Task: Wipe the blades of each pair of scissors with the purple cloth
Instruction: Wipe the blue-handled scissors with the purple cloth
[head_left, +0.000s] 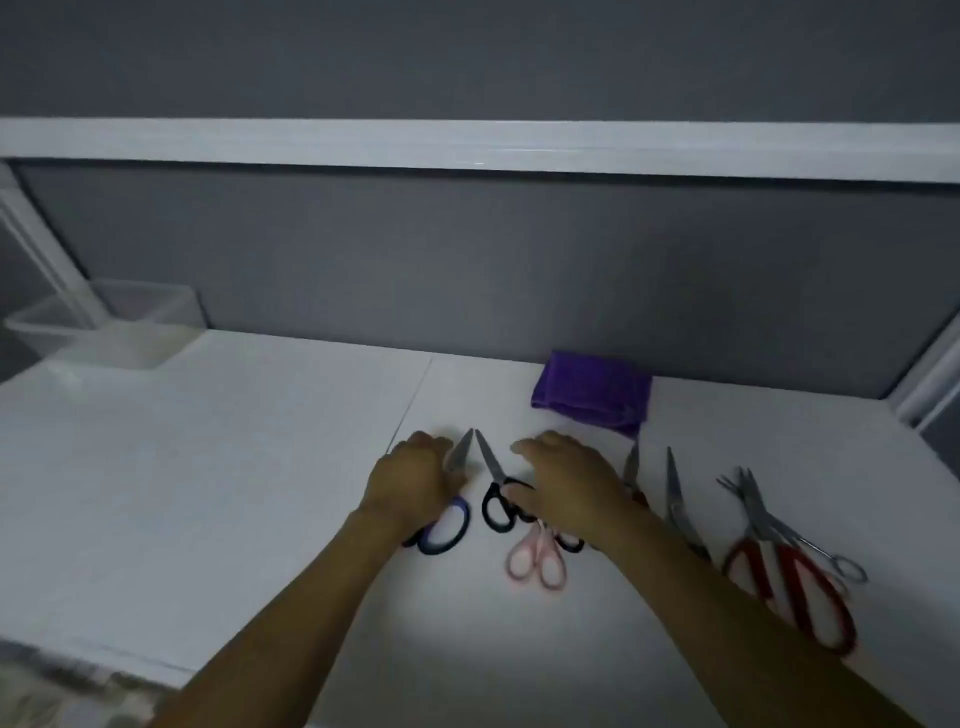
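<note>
1. Nearest you, small pink-handled scissors lie on the white table.
2. Your left hand curls its fingers over blue-handled scissors; I cannot tell whether it grips them.
3. Your right hand, fingers relaxed and together, rests over black-handled scissors.
4. Farthest, the folded purple cloth lies right of centre.

I read no text, brand, number or sign anywhere on feed. Black-handled scissors, red-handled scissors: blades and handles too blurred for any marking. Purple cloth, clear container, grey partition: nothing legible.
</note>
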